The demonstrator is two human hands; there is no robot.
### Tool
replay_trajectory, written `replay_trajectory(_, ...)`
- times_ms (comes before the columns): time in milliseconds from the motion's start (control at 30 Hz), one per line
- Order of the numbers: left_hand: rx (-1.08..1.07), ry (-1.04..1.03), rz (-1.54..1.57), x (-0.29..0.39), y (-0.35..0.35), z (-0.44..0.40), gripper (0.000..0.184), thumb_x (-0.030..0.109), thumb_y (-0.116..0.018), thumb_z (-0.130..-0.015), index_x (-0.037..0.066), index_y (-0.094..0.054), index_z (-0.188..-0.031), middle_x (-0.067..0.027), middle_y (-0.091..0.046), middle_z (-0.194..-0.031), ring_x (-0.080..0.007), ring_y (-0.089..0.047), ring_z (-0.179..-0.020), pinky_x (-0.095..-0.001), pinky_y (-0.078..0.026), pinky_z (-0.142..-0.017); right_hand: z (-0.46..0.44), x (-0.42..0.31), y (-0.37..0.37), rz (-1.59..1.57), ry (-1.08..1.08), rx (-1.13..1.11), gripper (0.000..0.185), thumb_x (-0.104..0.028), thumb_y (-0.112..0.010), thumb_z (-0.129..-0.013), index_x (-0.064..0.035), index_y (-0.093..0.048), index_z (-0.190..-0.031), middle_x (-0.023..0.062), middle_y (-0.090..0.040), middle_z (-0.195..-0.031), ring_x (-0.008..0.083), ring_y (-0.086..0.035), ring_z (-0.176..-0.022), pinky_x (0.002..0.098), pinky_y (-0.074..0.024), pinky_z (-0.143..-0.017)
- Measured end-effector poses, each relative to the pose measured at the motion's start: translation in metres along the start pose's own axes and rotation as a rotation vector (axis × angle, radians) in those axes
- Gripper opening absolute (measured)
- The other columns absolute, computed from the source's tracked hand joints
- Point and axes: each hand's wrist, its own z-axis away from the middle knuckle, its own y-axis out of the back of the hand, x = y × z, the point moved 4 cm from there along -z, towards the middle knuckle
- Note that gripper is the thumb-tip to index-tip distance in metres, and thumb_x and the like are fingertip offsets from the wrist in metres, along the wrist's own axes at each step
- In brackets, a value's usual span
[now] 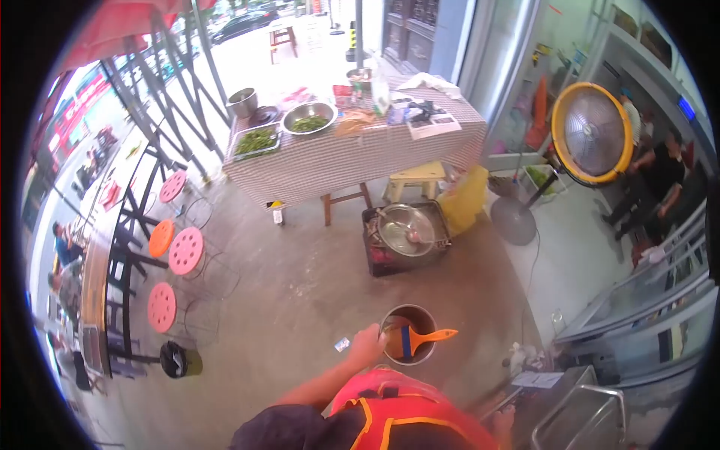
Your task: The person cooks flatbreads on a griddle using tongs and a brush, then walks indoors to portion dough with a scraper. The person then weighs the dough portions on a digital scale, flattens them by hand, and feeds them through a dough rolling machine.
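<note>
Low in the view, my left hand (367, 346) is closed on the left rim of a metal pot (430, 321). A brush (420, 338) with an orange handle and a blue band rests in the pot, its handle reaching over the right rim. My right hand (504, 421) is low on the right, beside a metal counter (540, 401); its fingers are too unclear to read. Ahead on the floor, a metal basin (406, 229) with a ladle in it sits on a dark square stove or crate (379, 259).
A checkered table (315, 174) with bowls of greens stands ahead. Pink and orange stools (186, 250) and a black bin (180, 358) are left. A yellow fan (592, 133) stands right, its cord on the floor. People are seen at the far left and far right.
</note>
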Motion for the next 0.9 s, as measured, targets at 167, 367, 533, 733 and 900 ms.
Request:
replay_trajectory(167, -0.024, -0.073, -0.082, 0.002, -0.017, -0.038, 0.024, 0.022, -0.053, -0.081, -0.001, -0.05, -0.08, -0.028, -0.056, -0.075, -0.0472, -0.054, -0.075, -0.0538, -0.042, -0.064, 0.025, 0.033, 0.004, 0.056, -0.209, 0.002, 0.052, -0.013, -0.061, -0.067, 0.0004, -0.049, -0.116, 0.0247, -0.058, -0.107, 0.0384, -0.056, -0.104, 0.0407, -0.0429, -0.091)
replay_trajectory(367, 0.082, -0.127, -0.001, 0.057, 0.04, -0.132, 0.015, 0.009, -0.055, -0.078, -0.004, -0.048, -0.073, -0.0235, -0.054, -0.066, -0.0388, -0.057, -0.064, -0.0452, -0.044, -0.057, 0.017, 0.069, 0.003, -0.013, -0.264, 0.028, 0.034, -0.011, -0.059, -0.068, -0.0018, -0.054, -0.1, 0.0223, -0.061, -0.093, 0.0399, -0.059, -0.093, 0.043, -0.0453, -0.081)
replay_trajectory(533, 0.386, -0.345, -0.203, 0.133, 0.087, -0.191, 0.012, 0.006, -0.05, -0.08, -0.005, -0.05, -0.076, -0.022, -0.053, -0.066, -0.0371, -0.055, -0.062, -0.0455, -0.04, -0.056, -0.018, 0.066, 0.002, -0.046, -0.237, 0.098, 0.041, -0.012, -0.059, -0.072, -0.0011, -0.054, -0.11, 0.0261, -0.06, -0.101, 0.0385, -0.058, -0.097, 0.0435, -0.0461, -0.084)
replay_trajectory(733, 0.501, -0.372, -0.165, 0.226, 0.052, -0.211, 0.013, 0.006, -0.049, -0.081, -0.006, -0.054, -0.082, -0.0215, -0.057, -0.07, -0.0332, -0.058, -0.062, -0.0416, -0.043, -0.057, -0.07, 0.051, 0.007, -0.156, -0.285, -0.168, 0.061, -0.02, -0.064, -0.073, 0.0008, -0.043, -0.125, 0.0262, -0.055, -0.113, 0.0388, -0.052, -0.108, 0.0437, -0.0419, -0.092)
replay_trajectory(900, 0.235, -0.157, 0.048, 0.274, -0.039, -0.202, 0.014, 0.007, -0.05, -0.08, -0.006, -0.049, -0.075, -0.0196, -0.054, -0.064, -0.0306, -0.059, -0.061, -0.041, -0.045, -0.057, -0.111, 0.093, -0.036, -0.264, -0.072, -0.124, 0.063, -0.025, -0.065, -0.075, 0.0013, -0.04, -0.127, 0.0257, -0.051, -0.118, 0.038, -0.048, -0.114, 0.0427, -0.0377, -0.097)
